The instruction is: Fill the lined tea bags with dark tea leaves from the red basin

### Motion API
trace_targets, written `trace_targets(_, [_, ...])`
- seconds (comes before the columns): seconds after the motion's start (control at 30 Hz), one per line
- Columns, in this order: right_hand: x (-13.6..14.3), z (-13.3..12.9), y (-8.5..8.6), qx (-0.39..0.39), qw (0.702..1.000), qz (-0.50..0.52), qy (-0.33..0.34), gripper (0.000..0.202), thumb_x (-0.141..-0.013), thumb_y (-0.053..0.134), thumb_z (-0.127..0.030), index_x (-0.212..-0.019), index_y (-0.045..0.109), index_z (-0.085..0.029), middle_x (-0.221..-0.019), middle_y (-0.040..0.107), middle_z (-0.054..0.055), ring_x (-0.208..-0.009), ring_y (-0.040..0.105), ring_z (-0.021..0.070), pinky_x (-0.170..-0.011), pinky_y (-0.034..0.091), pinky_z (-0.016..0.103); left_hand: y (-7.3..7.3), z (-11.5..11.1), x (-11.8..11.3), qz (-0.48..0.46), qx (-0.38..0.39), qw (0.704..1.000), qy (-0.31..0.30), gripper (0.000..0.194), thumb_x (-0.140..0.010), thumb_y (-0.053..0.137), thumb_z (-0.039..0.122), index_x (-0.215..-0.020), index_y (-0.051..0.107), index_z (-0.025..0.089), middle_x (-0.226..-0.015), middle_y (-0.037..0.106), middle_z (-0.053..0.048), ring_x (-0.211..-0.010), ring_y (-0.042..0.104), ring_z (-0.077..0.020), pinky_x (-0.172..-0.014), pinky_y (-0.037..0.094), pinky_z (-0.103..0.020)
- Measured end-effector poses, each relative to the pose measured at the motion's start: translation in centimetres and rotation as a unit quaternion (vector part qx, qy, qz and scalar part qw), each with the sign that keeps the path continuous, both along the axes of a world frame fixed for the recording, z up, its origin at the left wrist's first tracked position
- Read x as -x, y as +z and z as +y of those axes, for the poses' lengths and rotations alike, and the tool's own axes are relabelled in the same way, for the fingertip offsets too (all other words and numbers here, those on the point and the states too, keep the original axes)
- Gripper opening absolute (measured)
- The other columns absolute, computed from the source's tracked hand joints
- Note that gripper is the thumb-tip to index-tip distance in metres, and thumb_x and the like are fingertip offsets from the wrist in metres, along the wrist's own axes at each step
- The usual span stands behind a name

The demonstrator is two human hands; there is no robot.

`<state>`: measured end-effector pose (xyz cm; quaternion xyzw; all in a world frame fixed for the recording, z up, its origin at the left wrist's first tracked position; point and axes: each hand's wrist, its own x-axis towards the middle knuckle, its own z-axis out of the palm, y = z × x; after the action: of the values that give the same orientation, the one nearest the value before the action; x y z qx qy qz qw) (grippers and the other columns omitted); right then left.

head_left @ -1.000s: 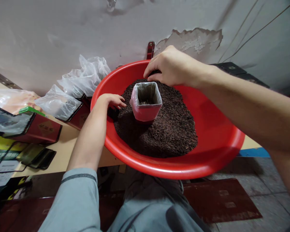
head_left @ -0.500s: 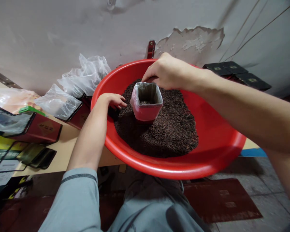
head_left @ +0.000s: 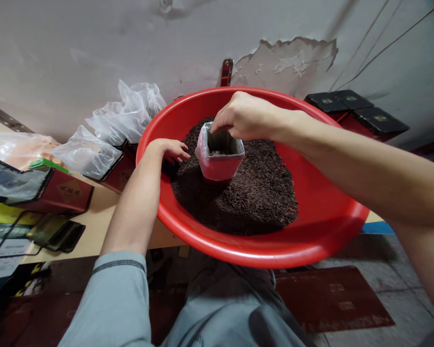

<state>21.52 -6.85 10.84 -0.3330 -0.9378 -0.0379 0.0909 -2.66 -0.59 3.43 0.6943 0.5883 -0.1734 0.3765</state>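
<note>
A large red basin holds a heap of dark loose leaves. In the heap stands a red square tin lined with a clear plastic bag, with some dark leaves visible inside. My right hand is over the tin's back right rim, fingers bent together and pointing down at its opening; whatever is between the fingertips is hidden. To the left of the tin, my left hand hangs over the leaves with its fingers apart, holding nothing and not touching the tin.
Red tins with plastic bags stand on the table at the left, beside dark lids. Closed tins with black lids are at the back right. Behind the basin is a wall with peeling paint.
My right hand has moved slightly down, from behind the tin's back rim to over its opening. My left hand has stayed in place.
</note>
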Motion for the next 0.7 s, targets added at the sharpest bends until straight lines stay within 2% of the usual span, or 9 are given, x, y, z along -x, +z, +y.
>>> trace_targets(0.17, [0.2, 0.0, -0.6, -0.008, 1.000, 0.001, 0.022, 0.038, -0.087, 0.056, -0.012, -0.109, 0.082, -0.028, -0.103, 0.082, 0.001, -0.102, 0.073, 0.0222, -0.089, 0.052, 0.033, -0.3, 0.3, 0.1, -0.003, 0.000, 1.000, -0.016, 0.084, -0.095, 0.063, 0.041, -0.169, 0.027, 0.023, -0.160, 0.055, -0.012, -0.136, 0.063, -0.0258, -0.100, 0.054, -0.028])
trace_targets(0.37, [0.1, 0.5, -1.0, 0.018, 0.996, 0.076, -0.053, 0.028, -0.095, 0.059, -0.029, -0.111, 0.082, -0.033, -0.109, 0.082, 0.001, -0.103, 0.074, 0.0226, -0.095, 0.055, 0.035, -0.3, 0.1, 0.0, -0.018, 0.007, 1.000, 0.007, 0.080, -0.097, 0.061, 0.037, -0.168, 0.028, 0.020, -0.160, 0.056, -0.013, -0.135, 0.064, -0.0243, -0.098, 0.055, -0.026])
trace_targets(0.6, [-0.2, 1.0, -0.5, 0.034, 0.994, 0.087, -0.048, 0.025, -0.089, 0.064, -0.033, -0.102, 0.084, -0.039, -0.105, 0.083, 0.000, -0.104, 0.073, 0.0244, -0.097, 0.057, 0.038, -0.3, 0.0, -0.3, 0.019, -0.010, 1.000, -0.015, 0.079, -0.096, 0.065, 0.043, -0.167, 0.033, 0.027, -0.159, 0.057, -0.009, -0.135, 0.064, -0.0248, -0.097, 0.054, -0.025])
trace_targets(0.7, [-0.2, 1.2, -0.1, 0.029, 0.995, 0.080, -0.046, 0.027, -0.088, 0.062, -0.032, -0.102, 0.084, -0.037, -0.107, 0.082, 0.001, -0.106, 0.073, 0.0255, -0.098, 0.057, 0.039, -0.4, -0.1, -0.4, 0.017, -0.012, 1.000, -0.016, 0.081, -0.095, 0.065, 0.042, -0.167, 0.032, 0.026, -0.158, 0.058, -0.009, -0.134, 0.064, -0.0258, -0.098, 0.055, -0.026])
